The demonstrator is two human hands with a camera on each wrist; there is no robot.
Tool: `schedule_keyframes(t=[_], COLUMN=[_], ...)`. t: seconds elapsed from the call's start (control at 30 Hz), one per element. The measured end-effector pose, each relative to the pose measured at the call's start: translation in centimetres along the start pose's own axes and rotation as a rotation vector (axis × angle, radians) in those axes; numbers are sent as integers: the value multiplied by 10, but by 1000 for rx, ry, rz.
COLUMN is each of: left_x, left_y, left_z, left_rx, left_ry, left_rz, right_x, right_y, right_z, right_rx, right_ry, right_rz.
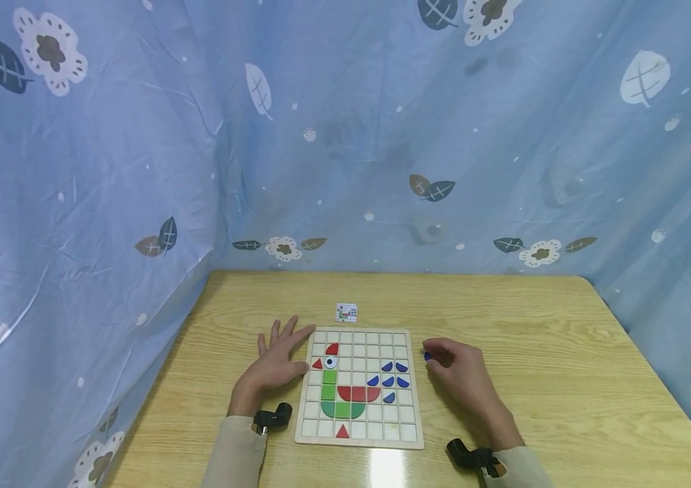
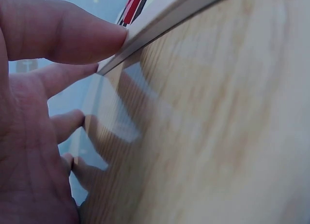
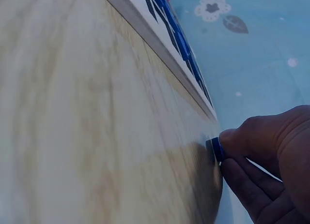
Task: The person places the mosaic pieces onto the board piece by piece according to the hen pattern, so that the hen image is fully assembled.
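Wooden table, our puzzle board between both hands.
Our left hand lies spread, touching the board's edge; our right hand pinches a blue piece.

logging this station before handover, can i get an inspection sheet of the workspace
surface: wooden table, glare spot at near edge
job's things: grid board with red, green, blue pieces forming a bird; blue piece pinched in right hand, beside the board
clutter: small card behind board
hands: left hand flat on the table, fingers spread, thumb at the board's edge
cables: nothing seen; black wrist cameras
surroundings: blue floral curtain around table
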State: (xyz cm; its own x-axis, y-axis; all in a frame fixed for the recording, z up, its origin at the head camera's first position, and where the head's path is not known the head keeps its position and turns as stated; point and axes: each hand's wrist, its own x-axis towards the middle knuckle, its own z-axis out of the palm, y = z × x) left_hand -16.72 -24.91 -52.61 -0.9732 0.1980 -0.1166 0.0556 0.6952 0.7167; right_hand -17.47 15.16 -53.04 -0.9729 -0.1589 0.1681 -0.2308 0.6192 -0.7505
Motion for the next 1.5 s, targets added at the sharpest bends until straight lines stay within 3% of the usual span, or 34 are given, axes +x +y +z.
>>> schedule_keyframes(t=[0.27,0.5,0.8,1.17,1.37,1.5], left_x=[1,1,0,1,1,1], left_y=[-1,-2,-1,-1,-1,0], left_z=[1,1,1,0,0,0], left_rx=[3,2,4,-5,2,4], left_ry=[10,2,-4,3,-2,-7], left_rz=[6,-8,-14,-6,-8,-8], right_x=[7,6,-20,-42,-49,-52], right_y=[0,-4,-32,-46,-48,-50], right_z=[8,8,9,26,35,36], right_rx=[-43,-32,10,89,23,-10], right_ry=[2,1,-6,-48,-87,-65], right_rz=[-68,-68,-82,-58,-160,-217])
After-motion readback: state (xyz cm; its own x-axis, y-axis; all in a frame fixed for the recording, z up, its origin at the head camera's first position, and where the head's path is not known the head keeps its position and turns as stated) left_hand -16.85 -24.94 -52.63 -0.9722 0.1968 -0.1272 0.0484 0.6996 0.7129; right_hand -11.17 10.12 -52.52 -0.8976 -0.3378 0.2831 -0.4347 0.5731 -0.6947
